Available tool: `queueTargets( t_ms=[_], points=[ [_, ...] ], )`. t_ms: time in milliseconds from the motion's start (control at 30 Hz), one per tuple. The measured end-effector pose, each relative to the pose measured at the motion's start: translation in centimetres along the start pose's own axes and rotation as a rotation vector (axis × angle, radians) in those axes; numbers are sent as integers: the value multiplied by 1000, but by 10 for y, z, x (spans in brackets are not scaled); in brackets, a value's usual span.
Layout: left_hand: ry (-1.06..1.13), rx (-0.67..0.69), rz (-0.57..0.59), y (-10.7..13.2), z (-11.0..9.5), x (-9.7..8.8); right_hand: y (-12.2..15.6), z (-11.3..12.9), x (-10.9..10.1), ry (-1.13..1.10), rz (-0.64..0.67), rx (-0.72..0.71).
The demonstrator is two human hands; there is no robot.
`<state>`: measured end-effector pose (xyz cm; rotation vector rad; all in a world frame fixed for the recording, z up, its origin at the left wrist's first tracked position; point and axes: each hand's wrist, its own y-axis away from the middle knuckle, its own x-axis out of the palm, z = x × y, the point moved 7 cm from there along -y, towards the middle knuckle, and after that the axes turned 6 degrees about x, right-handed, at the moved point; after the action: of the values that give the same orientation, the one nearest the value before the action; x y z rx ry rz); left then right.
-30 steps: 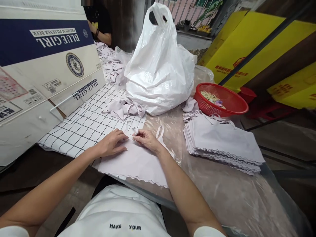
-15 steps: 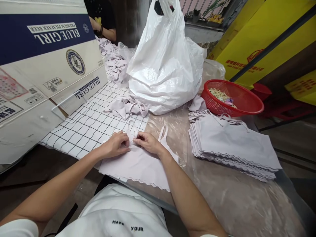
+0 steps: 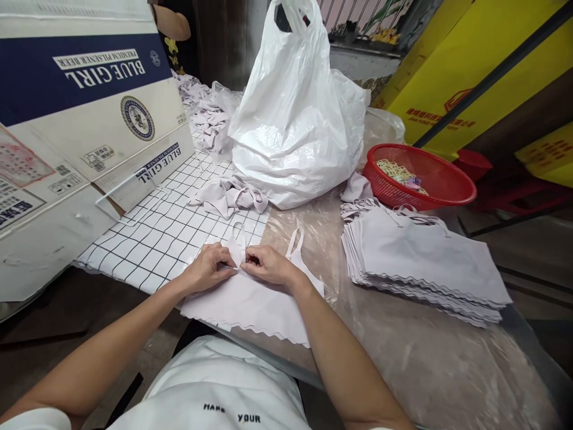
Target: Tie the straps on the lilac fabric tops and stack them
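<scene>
A pale pink camisole top (image 3: 259,307) with thin straps and a wavy hem lies flat at the table's front edge. My left hand (image 3: 211,267) pinches its neckline, thumb and fingers pressed together. Right beside it, my right hand (image 3: 267,264) pinches the same neckline near the base of the left strap. The fingertips of both hands almost meet. Whether a small thing sits between them is too small to tell. One strap loop rises above my hands, and the other lies to the right of my right hand.
To the right lies a stack of similar tops (image 3: 425,257), with a red basket (image 3: 421,200) behind it. A white plastic bag (image 3: 298,137) stands at the back beside crumpled pale fabric (image 3: 230,196). A beer carton (image 3: 89,143) stands left. Another person's arm (image 3: 172,22) shows behind it.
My right hand has lowered slightly, its fingertips now at the neckline beside my left fingers. The other person's arm behind the carton has moved up. The top stays in place.
</scene>
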<state>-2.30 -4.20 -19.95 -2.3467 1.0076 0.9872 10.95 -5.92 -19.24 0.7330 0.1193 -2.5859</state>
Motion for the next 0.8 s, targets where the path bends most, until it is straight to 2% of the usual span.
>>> queueTargets(
  t_ms=[433, 800],
  points=[
    [-4, -13, -53, 0, 1, 4, 1, 0, 2, -12, -40, 8],
    [-58, -60, -15, -4, -2, 6, -1, -1, 9, -70, -100, 106]
  ],
)
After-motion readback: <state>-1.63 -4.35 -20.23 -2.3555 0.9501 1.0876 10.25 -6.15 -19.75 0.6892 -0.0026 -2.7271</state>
